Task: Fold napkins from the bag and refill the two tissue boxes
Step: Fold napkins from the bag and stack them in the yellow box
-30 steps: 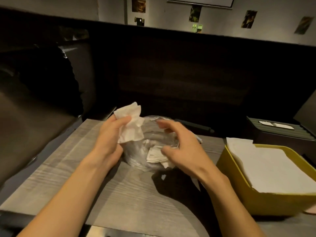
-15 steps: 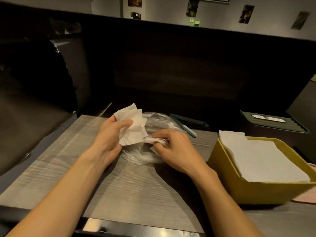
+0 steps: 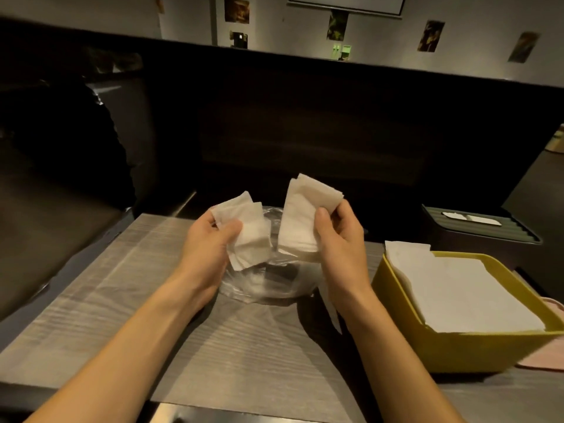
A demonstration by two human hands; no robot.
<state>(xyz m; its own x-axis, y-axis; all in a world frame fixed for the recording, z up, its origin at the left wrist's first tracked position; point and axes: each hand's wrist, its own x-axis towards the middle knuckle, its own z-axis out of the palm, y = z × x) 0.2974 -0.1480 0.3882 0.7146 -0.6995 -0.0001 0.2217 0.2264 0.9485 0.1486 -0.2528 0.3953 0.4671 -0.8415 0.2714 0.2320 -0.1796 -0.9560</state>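
Observation:
My left hand grips a small bunch of white napkins above the table. My right hand holds a second, taller bunch of napkins, thumb in front, lifted just above the clear plastic bag. The bag lies crumpled on the table below both hands. At the right stands a yellow tissue box filled with flat white napkins. Behind it sits a dark tissue box with a slotted lid.
The grey wood-grain table ends in a metal front edge. A dark booth backrest rises behind it and a dark seat lies to the left. Something pink shows behind the yellow box at the right edge.
My right hand pulled a bunch of napkins out of the bag and raised it beside the left hand's bunch. The bag looks flatter now.

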